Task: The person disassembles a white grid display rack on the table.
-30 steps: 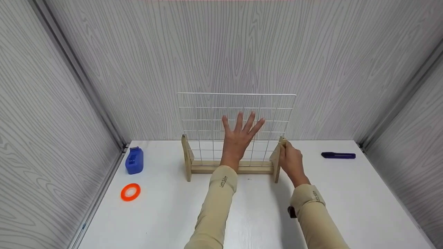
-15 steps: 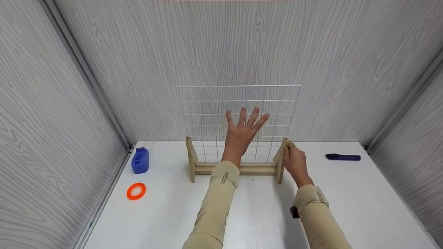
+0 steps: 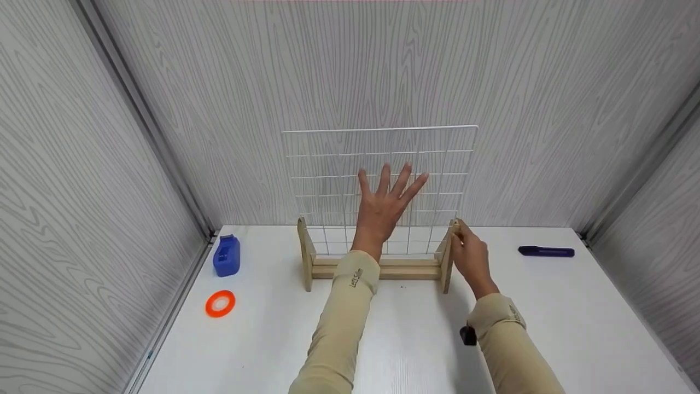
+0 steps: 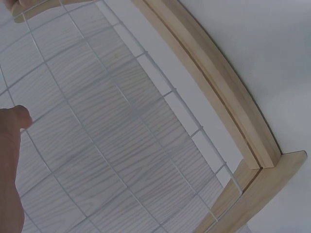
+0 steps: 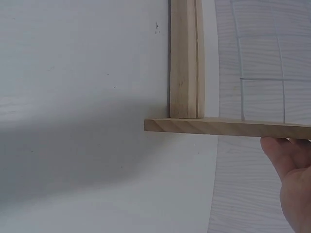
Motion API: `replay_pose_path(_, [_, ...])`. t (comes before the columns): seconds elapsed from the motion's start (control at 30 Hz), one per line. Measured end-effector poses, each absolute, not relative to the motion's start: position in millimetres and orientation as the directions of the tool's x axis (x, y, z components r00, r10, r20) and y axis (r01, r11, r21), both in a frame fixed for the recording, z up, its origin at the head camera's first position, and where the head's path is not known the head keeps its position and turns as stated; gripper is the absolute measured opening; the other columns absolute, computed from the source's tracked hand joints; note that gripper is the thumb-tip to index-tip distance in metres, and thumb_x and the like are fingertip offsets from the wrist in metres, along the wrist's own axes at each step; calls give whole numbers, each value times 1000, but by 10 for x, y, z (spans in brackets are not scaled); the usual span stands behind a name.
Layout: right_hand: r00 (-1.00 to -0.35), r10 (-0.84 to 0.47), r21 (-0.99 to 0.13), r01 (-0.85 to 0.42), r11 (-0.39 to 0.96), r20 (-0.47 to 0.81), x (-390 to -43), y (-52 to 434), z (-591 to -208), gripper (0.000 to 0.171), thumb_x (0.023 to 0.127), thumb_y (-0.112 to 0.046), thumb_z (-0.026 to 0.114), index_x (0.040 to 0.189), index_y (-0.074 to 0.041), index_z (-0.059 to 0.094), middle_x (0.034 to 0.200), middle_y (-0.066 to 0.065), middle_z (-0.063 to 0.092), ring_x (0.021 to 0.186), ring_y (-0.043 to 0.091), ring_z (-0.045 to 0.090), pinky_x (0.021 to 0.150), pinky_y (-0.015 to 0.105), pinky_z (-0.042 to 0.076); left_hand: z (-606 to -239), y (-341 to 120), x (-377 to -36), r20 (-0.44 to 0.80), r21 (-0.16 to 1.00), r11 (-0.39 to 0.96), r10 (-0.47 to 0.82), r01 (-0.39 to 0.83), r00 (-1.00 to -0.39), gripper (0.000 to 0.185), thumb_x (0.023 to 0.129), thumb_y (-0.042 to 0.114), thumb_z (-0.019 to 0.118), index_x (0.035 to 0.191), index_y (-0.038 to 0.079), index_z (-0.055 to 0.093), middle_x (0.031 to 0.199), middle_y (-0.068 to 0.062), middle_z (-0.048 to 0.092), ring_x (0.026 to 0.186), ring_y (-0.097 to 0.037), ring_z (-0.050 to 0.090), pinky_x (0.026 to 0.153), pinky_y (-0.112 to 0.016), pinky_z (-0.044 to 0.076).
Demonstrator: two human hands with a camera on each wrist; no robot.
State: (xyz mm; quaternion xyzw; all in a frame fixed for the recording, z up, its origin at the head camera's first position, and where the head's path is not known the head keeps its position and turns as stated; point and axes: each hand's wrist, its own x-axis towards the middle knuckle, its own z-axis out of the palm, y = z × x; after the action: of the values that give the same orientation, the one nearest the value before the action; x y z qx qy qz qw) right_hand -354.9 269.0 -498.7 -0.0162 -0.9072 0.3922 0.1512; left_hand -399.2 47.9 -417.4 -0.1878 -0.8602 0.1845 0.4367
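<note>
Two hands steady a wire grid standing in a wooden stand on the white worktop.

The left hand (image 3: 386,205) lies flat against the near face of the grid (image 3: 328,164), fingers spread and straight, palm on the wires. The right hand (image 3: 469,254) pinches the top of the stand's right upright (image 3: 447,265), thumb and fingers curled round the wood. The grid stands upright in the stand (image 3: 407,270), its lower edge down between the two uprights, above the rail that joins them, near the back wall at the middle of the worktop (image 3: 574,306). To the left lie a blue dispenser (image 3: 226,255) and, nearer the front, an orange tape roll (image 3: 220,303). Well apart to the right lies a dark pen (image 3: 546,251).
</note>
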Motion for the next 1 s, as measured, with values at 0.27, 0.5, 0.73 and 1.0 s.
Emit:
replay_pose_path(0.27, [-961, 142, -725, -79, 684, 239, -3554, 2690, -4982, 53, 108, -16, 43, 158, -1, 31, 143, 30, 55, 131, 43, 56, 103, 54, 52, -4059, 479, -3968, 646, -505, 847, 498, 166, -579, 104, 90, 31, 77, 161, 44, 2, 170, 7, 17, 151, -27, 35, 113, -69, 36])
replay_pose_path(0.5, [-961, 137, -728, -84, 681, 239, -3542, 2706, -4975, 53, 108, -16, 43, 158, -2, 31, 144, 30, 54, 132, 43, 56, 105, 54, 50, -3986, 463, -3963, 627, -497, 851, 488, 171, -607, 107, 88, 33, 77, 161, 43, -1, 171, 8, 15, 152, -27, 33, 113, -69, 34])
replay_pose_path(0.73, [-950, 145, -708, -98, 700, 276, -3554, 2691, -4977, 53, 108, -15, 45, 157, -1, 33, 141, 31, 56, 130, 44, 57, 104, 56, 50, -3871, 456, -3972, 610, -496, 850, 486, 177, -626, 108, 91, 30, 75, 162, 42, -5, 172, 7, 9, 153, -28, 31, 114, -71, 31])
replay_pose_path(1.0, [-950, 127, -672, -103, 733, 284, -3542, 2667, -4995, 51, 109, -13, 43, 156, 2, 32, 140, 33, 56, 123, 47, 61, 98, 57, 53, -3836, 429, -4001, 634, -489, 856, 482, 170, -604, 100, 93, 30, 72, 161, 44, -1, 171, 8, 14, 151, -27, 36, 112, -68, 36])
